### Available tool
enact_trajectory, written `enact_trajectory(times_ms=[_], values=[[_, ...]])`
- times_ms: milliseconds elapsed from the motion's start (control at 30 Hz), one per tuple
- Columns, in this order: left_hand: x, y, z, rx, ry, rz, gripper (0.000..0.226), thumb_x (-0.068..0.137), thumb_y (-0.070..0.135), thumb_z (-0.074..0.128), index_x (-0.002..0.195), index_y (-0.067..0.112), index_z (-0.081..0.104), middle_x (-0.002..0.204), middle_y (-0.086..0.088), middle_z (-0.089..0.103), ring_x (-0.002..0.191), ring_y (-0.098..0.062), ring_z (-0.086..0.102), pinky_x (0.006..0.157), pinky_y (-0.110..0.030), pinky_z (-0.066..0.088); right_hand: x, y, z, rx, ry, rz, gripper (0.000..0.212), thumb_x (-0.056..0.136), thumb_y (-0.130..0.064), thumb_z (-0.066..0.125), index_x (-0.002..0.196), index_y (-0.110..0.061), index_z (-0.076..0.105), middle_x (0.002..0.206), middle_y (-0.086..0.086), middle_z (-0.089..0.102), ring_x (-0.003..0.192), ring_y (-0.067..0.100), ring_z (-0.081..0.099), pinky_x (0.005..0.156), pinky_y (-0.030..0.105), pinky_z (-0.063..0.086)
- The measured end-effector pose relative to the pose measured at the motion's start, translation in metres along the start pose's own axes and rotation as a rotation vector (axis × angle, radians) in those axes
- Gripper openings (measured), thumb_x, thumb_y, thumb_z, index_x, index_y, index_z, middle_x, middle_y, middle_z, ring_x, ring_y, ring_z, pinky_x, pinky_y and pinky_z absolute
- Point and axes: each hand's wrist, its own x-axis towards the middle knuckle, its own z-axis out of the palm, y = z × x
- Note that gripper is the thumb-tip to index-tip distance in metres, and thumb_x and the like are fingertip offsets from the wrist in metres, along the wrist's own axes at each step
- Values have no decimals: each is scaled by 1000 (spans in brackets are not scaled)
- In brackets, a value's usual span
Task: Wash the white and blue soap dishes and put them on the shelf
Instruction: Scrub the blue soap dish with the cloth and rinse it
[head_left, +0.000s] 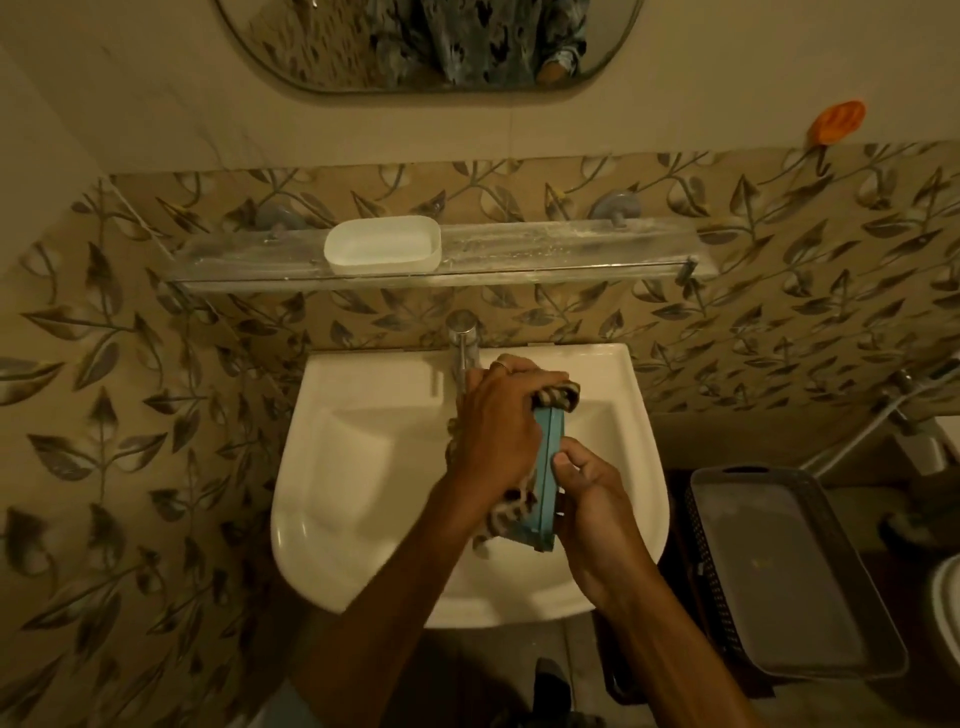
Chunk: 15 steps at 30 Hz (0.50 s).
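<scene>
Tap (464, 338) behind left grip (496, 415) clutching cloth (561, 396); right grip (592, 499) holds blue dish (553, 441) over sink (363, 467); white dish (383, 247) on shelf (545, 249).

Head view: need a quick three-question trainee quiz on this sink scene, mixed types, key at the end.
1. True or false: the white soap dish sits on the shelf.
2. What does the left hand press against the blue soap dish? A cloth; B brush; C sponge.
3. Fill in: the right hand holds the blue soap dish over the ____.
Key: 1 true; 2 A; 3 sink.
</scene>
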Motion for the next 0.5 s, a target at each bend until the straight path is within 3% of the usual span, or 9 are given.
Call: enact_trajectory(times_ms=[133, 200, 267, 300, 367, 433, 500], values=[[-53, 4, 16, 84, 75, 101, 49, 83, 14, 57, 122, 43, 53, 126, 8, 51, 117, -18, 44, 97, -40, 45, 10, -10, -7, 100, 87, -5, 32, 101, -19, 35, 105, -19, 67, 88, 2, 76, 78, 16, 71, 64, 30, 55], [-91, -3, 30, 6, 103, 143, 51, 82, 18, 62, 125, 40, 47, 126, 14, 48, 116, -15, 43, 91, -40, 50, 15, -12, -14, 180, 107, 14, 33, 100, -13, 34, 108, -14, 66, 91, 6, 76, 82, 20, 71, 67, 31, 57], [-111, -13, 39, -88, 136, 193, 47, 80, 14, 67, 119, 36, 54, 125, 24, 43, 119, -7, 40, 94, -28, 50, 18, -15, -21, 238, 115, 48, 33, 101, -12, 33, 109, -12, 65, 91, 8, 76, 79, 20, 73, 61, 29, 58], [-114, -13, 36, -156, 163, 157, 39, 82, 13, 61, 113, 36, 59, 124, 27, 41, 119, -1, 39, 96, -18, 46, 19, -16, -24, 224, 119, 49, 33, 101, -12, 33, 109, -14, 64, 92, 8, 76, 78, 20, 73, 60, 29, 58], [-110, -8, 20, -350, 244, -31, 37, 86, 7, 43, 101, 32, 65, 124, 18, 48, 116, 6, 45, 94, -6, 40, 22, -19, -29, 109, 147, 10, 32, 101, -12, 34, 109, -18, 64, 95, 6, 74, 82, 21, 71, 63, 33, 55], [-96, -5, -3, -536, 319, -236, 46, 88, -7, 36, 95, 27, 66, 114, 10, 61, 107, 7, 55, 89, -10, 47, 25, -23, -34, -41, 191, -28, 30, 100, -13, 34, 106, -20, 63, 98, 7, 70, 86, 24, 67, 63, 36, 51], [-81, -10, -26, -727, 369, -345, 46, 91, -10, 37, 98, 26, 64, 104, 12, 69, 96, 0, 64, 77, -17, 54, 28, -23, -35, -95, 278, -31, 32, 99, -14, 34, 91, -17, 64, 92, 7, 67, 85, 23, 63, 63, 35, 47]])
